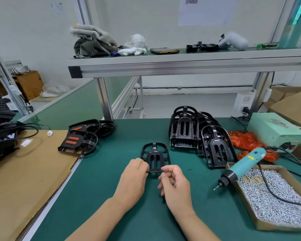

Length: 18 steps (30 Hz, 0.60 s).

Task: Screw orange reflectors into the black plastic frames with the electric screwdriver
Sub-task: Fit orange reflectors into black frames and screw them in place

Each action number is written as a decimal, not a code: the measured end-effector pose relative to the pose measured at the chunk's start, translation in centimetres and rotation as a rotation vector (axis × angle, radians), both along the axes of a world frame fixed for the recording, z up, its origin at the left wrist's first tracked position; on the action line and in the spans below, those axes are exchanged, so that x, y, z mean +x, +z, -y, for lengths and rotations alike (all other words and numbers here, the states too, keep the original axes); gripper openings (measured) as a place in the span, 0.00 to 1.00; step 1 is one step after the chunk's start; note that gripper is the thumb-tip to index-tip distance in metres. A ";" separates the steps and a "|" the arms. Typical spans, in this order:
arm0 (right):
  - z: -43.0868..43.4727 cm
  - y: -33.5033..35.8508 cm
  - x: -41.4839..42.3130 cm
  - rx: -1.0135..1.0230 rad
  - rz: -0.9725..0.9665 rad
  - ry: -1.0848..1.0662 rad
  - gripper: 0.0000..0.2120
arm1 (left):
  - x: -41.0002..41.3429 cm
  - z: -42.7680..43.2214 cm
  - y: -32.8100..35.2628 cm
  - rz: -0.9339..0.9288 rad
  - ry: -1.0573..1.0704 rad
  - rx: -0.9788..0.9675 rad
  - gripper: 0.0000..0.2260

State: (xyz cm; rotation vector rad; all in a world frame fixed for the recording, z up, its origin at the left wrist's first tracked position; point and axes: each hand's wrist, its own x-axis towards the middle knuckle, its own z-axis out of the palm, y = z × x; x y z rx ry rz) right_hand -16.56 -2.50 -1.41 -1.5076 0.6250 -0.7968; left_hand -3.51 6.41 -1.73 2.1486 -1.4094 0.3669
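Pinched at its near edge from both sides, the arched black plastic frame with two long slots (155,159) is held flat on the green bench mat (101,188): the left hand (134,176) is closed on its left corner, the right hand (174,181) curled at its right corner, though whether those fingers actually clamp the rim cannot be told. No reflector is seated in this frame yet. Crinkly orange reflectors (247,141) are heaped to the right, beside a stack of bare black frames (198,134), and the teal electric screwdriver (241,167) is laid across the cardboard tray of silver screws (274,200). The frame is judged light and stiff but thin-ribbed, so it is best gripped by the solid lower bar, not the slender arch.
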 end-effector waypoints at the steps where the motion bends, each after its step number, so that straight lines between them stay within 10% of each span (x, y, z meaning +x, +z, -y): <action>1: 0.0 0.1 -0.1 -0.002 0.038 -0.038 0.08 | -0.2 -0.4 0.1 -0.025 -0.005 -0.033 0.06; 10: 0.6 -0.2 -0.1 -0.075 0.140 -0.333 0.07 | -1.6 -3.3 1.7 -0.242 0.086 -0.217 0.09; 18: 0.3 0.0 -0.4 -0.280 0.020 -0.341 0.20 | -3.2 -4.4 2.3 -0.927 0.221 -0.395 0.07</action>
